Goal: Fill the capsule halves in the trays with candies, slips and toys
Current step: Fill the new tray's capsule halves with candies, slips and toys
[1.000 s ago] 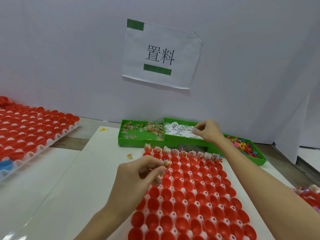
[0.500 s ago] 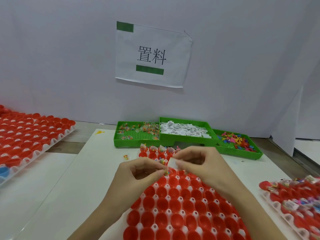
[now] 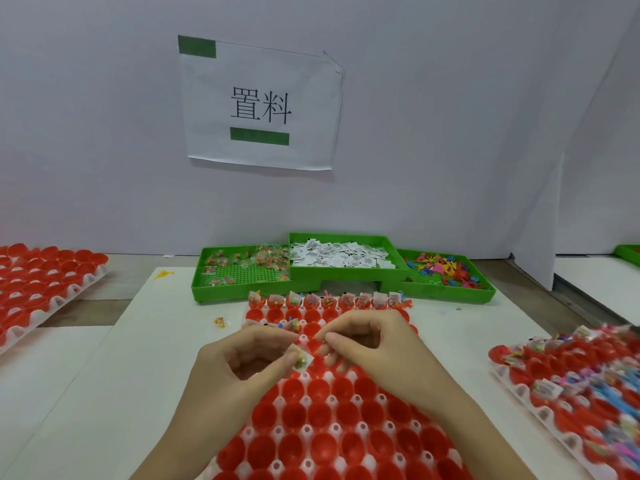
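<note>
A white tray of red capsule halves [image 3: 327, 375] lies in front of me. Its far row [image 3: 329, 301] holds candy packets, slips and toys, and the left of the second row [image 3: 291, 323] holds some too. My left hand [image 3: 249, 362] pinches a small candy packet with a white slip [image 3: 301, 358] over the tray. My right hand [image 3: 367, 344] hovers just right of it, fingers curled with thumb and forefinger together; whether it holds anything is hidden. Behind the tray stand green bins of candy packets [image 3: 221, 294], paper slips [image 3: 346, 273] and coloured toys [image 3: 450, 294].
A tray of unfilled red halves [image 3: 41, 282] lies at the far left. A filled tray [image 3: 571, 375] sits at the right. A loose candy packet [image 3: 220, 322] and a yellow toy [image 3: 162, 274] lie on the white table. A paper sign hangs on the wall.
My right hand came back from the slip bin with a slip and met my left hand over the tray. The slip now sits with the candy packet at my left fingertips.
</note>
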Tool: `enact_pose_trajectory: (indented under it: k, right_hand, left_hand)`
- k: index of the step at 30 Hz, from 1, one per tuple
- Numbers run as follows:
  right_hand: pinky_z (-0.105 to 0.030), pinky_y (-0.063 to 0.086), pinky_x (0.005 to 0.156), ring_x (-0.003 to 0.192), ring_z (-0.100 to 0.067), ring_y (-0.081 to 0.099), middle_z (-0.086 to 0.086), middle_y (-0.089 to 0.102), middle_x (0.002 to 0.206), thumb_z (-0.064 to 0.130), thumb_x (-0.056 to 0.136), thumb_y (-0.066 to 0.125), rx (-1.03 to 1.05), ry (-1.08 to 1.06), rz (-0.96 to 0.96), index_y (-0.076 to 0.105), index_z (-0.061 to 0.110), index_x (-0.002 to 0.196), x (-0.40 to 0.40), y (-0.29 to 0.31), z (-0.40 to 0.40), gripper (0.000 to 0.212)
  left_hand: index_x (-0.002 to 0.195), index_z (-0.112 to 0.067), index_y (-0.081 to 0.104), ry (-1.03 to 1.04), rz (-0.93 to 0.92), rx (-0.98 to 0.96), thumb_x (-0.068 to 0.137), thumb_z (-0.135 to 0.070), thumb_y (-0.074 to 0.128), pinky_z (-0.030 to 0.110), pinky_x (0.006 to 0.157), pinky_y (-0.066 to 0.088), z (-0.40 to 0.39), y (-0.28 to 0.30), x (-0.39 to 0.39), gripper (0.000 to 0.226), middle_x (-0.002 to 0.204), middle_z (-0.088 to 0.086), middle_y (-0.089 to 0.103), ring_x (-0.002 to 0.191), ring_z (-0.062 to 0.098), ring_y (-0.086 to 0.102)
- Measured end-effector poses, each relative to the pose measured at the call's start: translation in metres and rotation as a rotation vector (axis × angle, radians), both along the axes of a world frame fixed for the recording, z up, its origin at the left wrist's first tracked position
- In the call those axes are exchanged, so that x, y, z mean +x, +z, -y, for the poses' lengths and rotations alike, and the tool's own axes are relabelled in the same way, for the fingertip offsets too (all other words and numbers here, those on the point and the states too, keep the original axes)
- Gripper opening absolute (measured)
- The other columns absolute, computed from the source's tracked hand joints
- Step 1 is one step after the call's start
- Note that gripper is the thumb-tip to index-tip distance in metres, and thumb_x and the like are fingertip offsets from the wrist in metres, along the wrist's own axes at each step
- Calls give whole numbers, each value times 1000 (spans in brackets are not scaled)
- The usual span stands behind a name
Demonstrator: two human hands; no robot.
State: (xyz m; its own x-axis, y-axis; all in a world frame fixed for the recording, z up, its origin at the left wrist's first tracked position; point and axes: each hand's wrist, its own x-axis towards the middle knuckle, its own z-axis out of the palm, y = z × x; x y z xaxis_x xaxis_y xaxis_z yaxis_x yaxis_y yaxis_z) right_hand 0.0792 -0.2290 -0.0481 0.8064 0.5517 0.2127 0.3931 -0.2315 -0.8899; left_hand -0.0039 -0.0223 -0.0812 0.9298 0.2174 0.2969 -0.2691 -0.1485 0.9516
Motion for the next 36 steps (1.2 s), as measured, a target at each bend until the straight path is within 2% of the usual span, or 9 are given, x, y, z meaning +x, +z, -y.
enact_pose_trajectory:
  k: [8, 10, 13, 15, 20, 24, 31, 34, 36]
  right_hand:
    - [-21, 57, 64, 78, -25, 75, -7, 78, 82, 2, 100, 59, 105, -374, 25, 76, 13, 96, 59, 10, 38, 21]
    - [-23, 59, 67, 81, -23, 74, -5, 76, 86, 1, 100, 58, -8, -537, 83, 76, 15, 94, 93, 11, 49, 23]
    - [-39, 58, 93, 95, -24, 73, -9, 75, 107, 1, 99, 58, -280, -713, 135, 77, 10, 104, 147, 4, 64, 21]
    - [-38, 51, 104, 109, -28, 69, -15, 73, 118, -1, 98, 60, -427, -769, 157, 76, 3, 111, 177, -3, 73, 21]
    - [-36, 51, 102, 113, -28, 66, -16, 72, 119, 8, 91, 75, -662, -746, 106, 77, 1, 110, 217, -17, 72, 21]
    - [-37, 56, 95, 108, -28, 67, -16, 73, 114, 1, 92, 71, -747, -796, 85, 75, 0, 108, 234, -25, 63, 16]
    - [-43, 56, 94, 106, -32, 67, -21, 72, 111, 5, 93, 69, -709, -794, 79, 73, -6, 106, 237, -30, 67, 17]
    - [-39, 55, 94, 102, -31, 69, -21, 74, 111, 6, 93, 71, -557, -836, 116, 76, -5, 105, 231, -32, 69, 17]
    - [-32, 52, 86, 92, -25, 68, -20, 75, 109, 7, 92, 71, -403, -888, 138, 76, -4, 105, 224, -30, 69, 18]
  left_hand:
    - [88, -34, 83, 24, -1, 45, 75, -24, 80, 21, 77, 60, 0, 4, -1, 17, 91, -2, 80, 80, 13, 76]
    - [89, -34, 83, 27, 6, 57, 78, -19, 80, 22, 77, 61, -1, 4, 0, 18, 92, -1, 79, 81, 13, 76]
    - [90, -31, 83, 26, 6, 76, 83, -10, 79, 23, 77, 61, -1, 2, 0, 22, 95, 0, 79, 84, 12, 75]
    - [90, -30, 83, 6, 7, 91, 85, -7, 78, 24, 76, 61, 0, 1, -1, 24, 96, -1, 79, 86, 13, 75]
    - [90, -32, 81, -6, 12, 90, 85, -10, 77, 21, 74, 61, -3, 1, 0, 23, 97, -2, 79, 86, 13, 75]
    - [89, -35, 81, 16, 15, 80, 77, -24, 76, 18, 74, 59, -7, 1, 4, 16, 96, -4, 78, 83, 12, 74]
    - [91, -33, 81, 11, 7, 81, 81, -19, 78, 21, 74, 60, -10, -3, 6, 18, 96, -1, 78, 84, 14, 74]
    - [93, -32, 81, 8, -1, 96, 85, -9, 78, 22, 73, 61, -10, -3, 5, 24, 96, -2, 78, 86, 15, 74]
    - [91, -31, 81, 10, -7, 97, 86, -7, 78, 24, 74, 61, -9, -2, 5, 25, 96, -2, 78, 85, 13, 74]
